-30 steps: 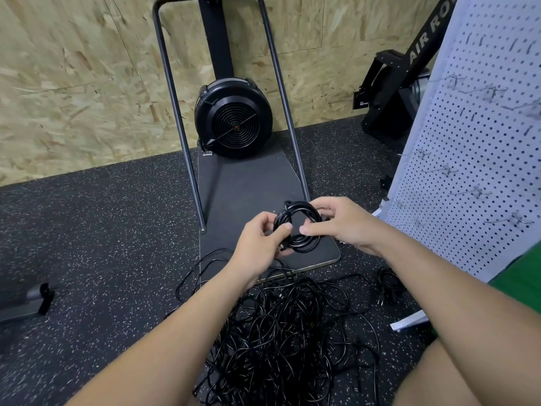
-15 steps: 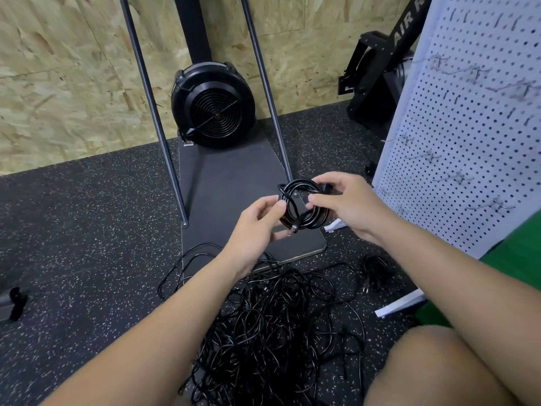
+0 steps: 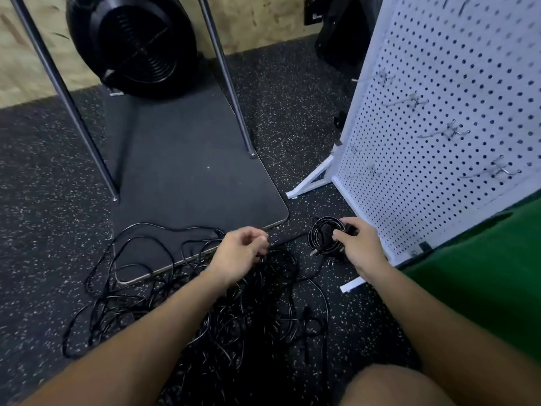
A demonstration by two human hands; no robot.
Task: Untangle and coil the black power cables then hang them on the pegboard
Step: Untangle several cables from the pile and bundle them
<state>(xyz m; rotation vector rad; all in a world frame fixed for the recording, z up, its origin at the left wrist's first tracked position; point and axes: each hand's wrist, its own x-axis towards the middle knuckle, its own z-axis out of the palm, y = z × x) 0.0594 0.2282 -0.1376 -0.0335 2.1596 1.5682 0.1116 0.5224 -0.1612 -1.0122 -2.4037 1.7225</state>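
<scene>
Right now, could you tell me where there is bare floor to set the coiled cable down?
The grey platform is bare between the two metal legs. Speckled floor is free between its right corner and the pegboard's white foot. The coiled cable in the right hand sits by another bundle. It is crowded under the left hand, where the tangled cables spread.

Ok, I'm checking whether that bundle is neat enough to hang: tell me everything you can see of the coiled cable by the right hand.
The coiled cable is black and glossy, wound into a small round bundle of several loops. A plug end sticks out at its lower left. The right hand grips its right side, low near the speckled floor, just in front of the pegboard. It hangs on no hook yet.
</scene>
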